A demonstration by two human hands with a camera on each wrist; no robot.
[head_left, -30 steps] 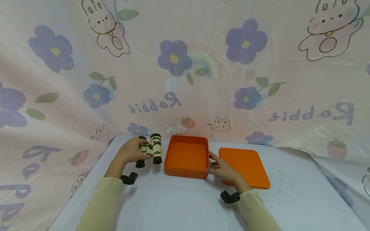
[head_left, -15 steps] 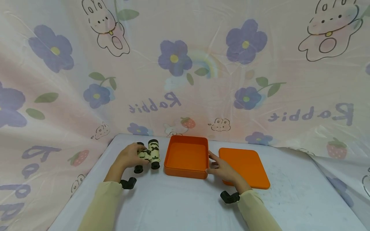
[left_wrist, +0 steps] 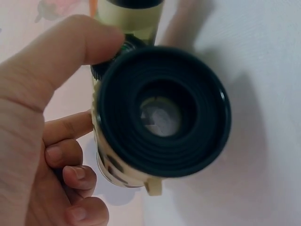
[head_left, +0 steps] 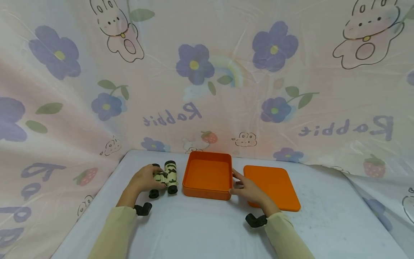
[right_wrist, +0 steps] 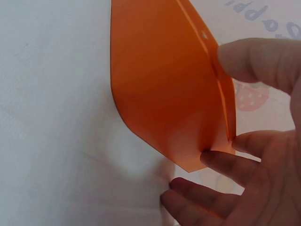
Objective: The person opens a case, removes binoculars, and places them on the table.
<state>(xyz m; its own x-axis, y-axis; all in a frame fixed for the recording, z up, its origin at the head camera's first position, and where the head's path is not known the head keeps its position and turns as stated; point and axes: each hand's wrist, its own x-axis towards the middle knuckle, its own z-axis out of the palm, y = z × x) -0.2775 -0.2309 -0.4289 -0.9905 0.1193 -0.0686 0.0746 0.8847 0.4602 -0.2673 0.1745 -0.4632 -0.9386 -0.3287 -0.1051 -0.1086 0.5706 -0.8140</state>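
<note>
My left hand [head_left: 145,178] grips a pair of toy binoculars [head_left: 171,174] in camouflage green and cream with black ends, at the table's left. In the left wrist view, a black ring-shaped end [left_wrist: 209,113] of one barrel faces the camera, with the thumb over the central bridge and the index finger reaching behind. To the right stands an orange square box [head_left: 207,194], open at the top, with nothing inside. My right hand [head_left: 253,192] touches its right wall near the front corner, thumb at the rim and fingers extended in the right wrist view.
A flat orange lid [head_left: 275,187] lies right of the box, partly under the right forearm in the head view. The white-covered table [head_left: 200,230] meets a patterned curtain [head_left: 226,108] behind. Black wrist cameras [head_left: 143,209] sit on both wrists.
My left hand has moved the binoculars toward the front of the table and slightly left, lower in the head view. The right hand and the box stay in place.
</note>
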